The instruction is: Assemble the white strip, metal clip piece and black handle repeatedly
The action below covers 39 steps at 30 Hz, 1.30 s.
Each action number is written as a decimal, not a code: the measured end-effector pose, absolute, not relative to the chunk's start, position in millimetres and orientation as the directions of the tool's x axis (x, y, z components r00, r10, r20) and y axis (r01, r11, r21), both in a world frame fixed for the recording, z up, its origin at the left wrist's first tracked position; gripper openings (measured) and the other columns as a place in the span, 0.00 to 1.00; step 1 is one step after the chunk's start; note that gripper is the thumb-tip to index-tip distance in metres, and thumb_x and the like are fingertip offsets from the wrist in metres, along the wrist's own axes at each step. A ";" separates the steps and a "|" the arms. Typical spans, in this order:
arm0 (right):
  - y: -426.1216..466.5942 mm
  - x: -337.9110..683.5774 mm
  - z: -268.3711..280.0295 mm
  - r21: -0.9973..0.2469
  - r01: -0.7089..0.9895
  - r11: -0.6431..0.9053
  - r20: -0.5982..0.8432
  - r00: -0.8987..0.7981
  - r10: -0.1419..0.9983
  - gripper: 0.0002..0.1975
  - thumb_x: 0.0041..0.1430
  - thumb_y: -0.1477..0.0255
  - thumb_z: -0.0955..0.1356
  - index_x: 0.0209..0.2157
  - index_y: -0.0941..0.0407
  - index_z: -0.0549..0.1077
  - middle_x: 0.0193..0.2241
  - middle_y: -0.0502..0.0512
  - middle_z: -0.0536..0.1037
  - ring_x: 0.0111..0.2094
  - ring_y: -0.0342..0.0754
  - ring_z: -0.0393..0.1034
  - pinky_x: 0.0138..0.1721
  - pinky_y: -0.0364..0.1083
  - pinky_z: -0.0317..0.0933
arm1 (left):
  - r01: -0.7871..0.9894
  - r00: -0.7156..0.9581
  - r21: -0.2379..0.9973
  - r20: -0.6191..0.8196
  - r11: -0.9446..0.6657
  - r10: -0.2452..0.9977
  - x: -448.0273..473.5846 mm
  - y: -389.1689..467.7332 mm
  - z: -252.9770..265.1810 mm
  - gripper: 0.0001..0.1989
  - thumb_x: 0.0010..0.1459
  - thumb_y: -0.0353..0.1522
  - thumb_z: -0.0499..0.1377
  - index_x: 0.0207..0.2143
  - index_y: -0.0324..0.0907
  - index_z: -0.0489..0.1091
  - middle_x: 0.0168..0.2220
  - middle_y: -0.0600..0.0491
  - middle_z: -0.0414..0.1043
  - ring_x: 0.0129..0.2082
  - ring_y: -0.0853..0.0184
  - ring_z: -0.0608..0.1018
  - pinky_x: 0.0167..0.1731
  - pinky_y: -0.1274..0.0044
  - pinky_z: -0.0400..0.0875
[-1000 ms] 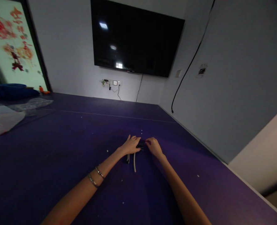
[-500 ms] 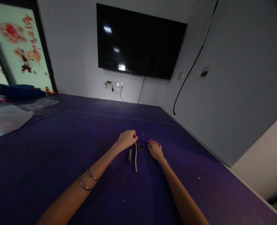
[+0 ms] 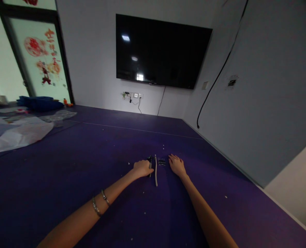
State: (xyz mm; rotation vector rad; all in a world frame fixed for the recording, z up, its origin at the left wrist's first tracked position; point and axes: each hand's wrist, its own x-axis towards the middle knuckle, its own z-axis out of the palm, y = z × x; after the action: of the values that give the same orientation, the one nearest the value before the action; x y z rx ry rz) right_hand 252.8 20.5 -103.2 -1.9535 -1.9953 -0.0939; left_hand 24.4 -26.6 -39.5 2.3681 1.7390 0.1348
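Observation:
My left hand (image 3: 142, 168) is closed over a slim dark-and-light tool (image 3: 150, 159), whose upper end sticks out past the fingers. The hand hides most of it, and its exact kind is unclear. Just to the right, a short off-white cable (image 3: 156, 174) lies lengthwise on the purple surface (image 3: 111, 213), apart from the hand. Beyond the cable is a small clear packet (image 3: 161, 162) with dark pieces inside. My right hand (image 3: 177, 166) rests palm down beside that packet, fingers stretched out, holding nothing.
White plastic sheeting (image 3: 26, 132) and a dark blue cloth bundle (image 3: 40, 103) lie at the far left. A television (image 3: 163, 51) hangs on the back wall above sockets (image 3: 136, 95). A black cable (image 3: 215, 72) dangles down the right wall. Small white specks dot the surface.
My left hand has moved from the cable's upper end down toward me and closed on the tool beside it. My right hand stays flat by the packet. The view has turned slightly left.

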 end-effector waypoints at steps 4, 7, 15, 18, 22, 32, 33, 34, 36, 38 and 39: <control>20.6 251.9 -104.1 -0.180 0.983 0.048 0.303 0.008 0.953 0.20 0.61 0.70 0.55 0.52 0.54 0.66 0.55 0.56 0.64 0.56 0.51 0.53 0.55 0.55 0.44 | 0.946 0.276 0.196 -0.074 -0.257 0.958 30.1 -30.4 -42.0 0.17 0.51 0.41 0.52 0.38 0.43 0.72 0.40 0.45 0.75 0.41 0.58 0.76 0.38 0.71 0.69; 21.0 251.0 -105.6 -0.212 0.975 0.062 0.328 0.011 0.944 0.20 0.60 0.70 0.56 0.51 0.54 0.67 0.55 0.56 0.65 0.56 0.51 0.54 0.55 0.55 0.44 | 0.942 0.286 0.200 -0.061 -0.269 0.956 32.0 -32.3 -43.8 0.15 0.52 0.38 0.51 0.37 0.43 0.72 0.40 0.46 0.75 0.41 0.58 0.76 0.38 0.71 0.69; 28.9 267.7 -91.0 -0.619 0.776 0.120 0.312 0.103 0.944 0.15 0.52 0.72 0.64 0.42 0.55 0.74 0.46 0.55 0.74 0.51 0.50 0.64 0.53 0.50 0.53 | 0.925 0.267 0.273 0.023 -0.263 0.963 21.1 -35.1 -43.7 0.16 0.55 0.40 0.49 0.31 0.41 0.72 0.35 0.46 0.75 0.37 0.59 0.77 0.33 0.72 0.69; 24.7 260.6 -77.0 -0.668 0.728 0.151 0.347 0.125 0.930 0.15 0.52 0.71 0.64 0.42 0.57 0.74 0.44 0.56 0.75 0.47 0.48 0.67 0.50 0.47 0.58 | 0.913 0.261 0.301 0.091 -0.276 0.961 16.8 -36.3 -38.0 0.18 0.56 0.41 0.47 0.30 0.41 0.71 0.34 0.47 0.75 0.36 0.60 0.76 0.33 0.73 0.67; 2.4 219.5 -57.4 -0.949 0.245 0.199 0.248 0.185 0.951 0.17 0.45 0.68 0.69 0.38 0.60 0.74 0.35 0.58 0.78 0.36 0.49 0.72 0.39 0.48 0.66 | 0.890 0.244 0.349 0.178 -0.293 0.953 19.1 -43.3 -27.5 0.17 0.57 0.42 0.48 0.30 0.42 0.71 0.32 0.50 0.75 0.34 0.63 0.76 0.32 0.75 0.66; -42.9 170.0 -35.4 -0.932 -0.352 -0.085 -0.091 -0.001 0.996 0.12 0.38 0.72 0.74 0.28 0.61 0.74 0.21 0.52 0.75 0.20 0.39 0.67 0.24 0.38 0.63 | 0.872 0.277 0.350 0.224 -0.342 0.935 38.7 -62.7 -24.2 0.14 0.57 0.40 0.49 0.34 0.43 0.70 0.33 0.50 0.75 0.35 0.64 0.76 0.33 0.76 0.66; -43.3 171.3 -35.8 -0.936 -0.341 -0.082 -0.090 0.006 0.996 0.12 0.38 0.72 0.74 0.28 0.61 0.74 0.21 0.52 0.75 0.20 0.38 0.67 0.23 0.38 0.63 | 0.871 0.286 0.344 0.226 -0.351 0.931 40.7 -63.3 -24.6 0.14 0.58 0.40 0.48 0.34 0.43 0.70 0.33 0.50 0.75 0.34 0.64 0.76 0.33 0.76 0.66; -43.1 173.6 -36.1 -0.944 -0.321 -0.077 -0.087 0.017 0.996 0.11 0.38 0.72 0.73 0.27 0.61 0.74 0.21 0.51 0.74 0.19 0.38 0.66 0.23 0.38 0.63 | 0.867 0.299 0.338 0.233 -0.366 0.925 42.6 -63.8 -24.7 0.15 0.58 0.41 0.48 0.34 0.43 0.70 0.33 0.50 0.75 0.34 0.63 0.76 0.33 0.76 0.66; -41.7 182.9 -36.4 -0.976 -0.210 -0.051 -0.066 0.063 0.996 0.11 0.41 0.72 0.72 0.29 0.61 0.74 0.22 0.51 0.75 0.21 0.39 0.67 0.25 0.39 0.64 | 0.855 0.331 0.325 0.259 -0.404 0.908 45.8 -64.5 -24.3 0.17 0.59 0.43 0.46 0.35 0.43 0.69 0.32 0.50 0.75 0.34 0.63 0.76 0.33 0.75 0.66; -39.1 201.1 -35.9 -1.000 0.006 -0.023 -0.022 0.128 0.992 0.12 0.45 0.70 0.70 0.33 0.61 0.74 0.24 0.53 0.76 0.23 0.40 0.69 0.28 0.40 0.65 | 0.850 0.354 0.305 0.272 -0.430 0.895 47.8 -64.2 -24.2 0.20 0.59 0.45 0.44 0.35 0.43 0.69 0.32 0.50 0.75 0.33 0.62 0.76 0.33 0.74 0.66; -37.7 214.0 -35.5 -0.992 0.128 -0.020 0.001 0.163 0.987 0.12 0.47 0.70 0.69 0.35 0.61 0.74 0.25 0.54 0.76 0.24 0.41 0.70 0.28 0.40 0.65 | 0.852 0.366 0.291 0.262 -0.435 0.893 48.2 -63.5 -24.7 0.21 0.59 0.45 0.43 0.35 0.43 0.69 0.32 0.49 0.74 0.34 0.62 0.76 0.33 0.74 0.67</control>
State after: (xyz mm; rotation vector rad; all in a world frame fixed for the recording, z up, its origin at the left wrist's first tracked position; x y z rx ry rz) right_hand 214.0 -37.7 -35.5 -1.3836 -1.1751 1.0295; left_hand 48.2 -63.5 -24.7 2.5070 1.6079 0.5860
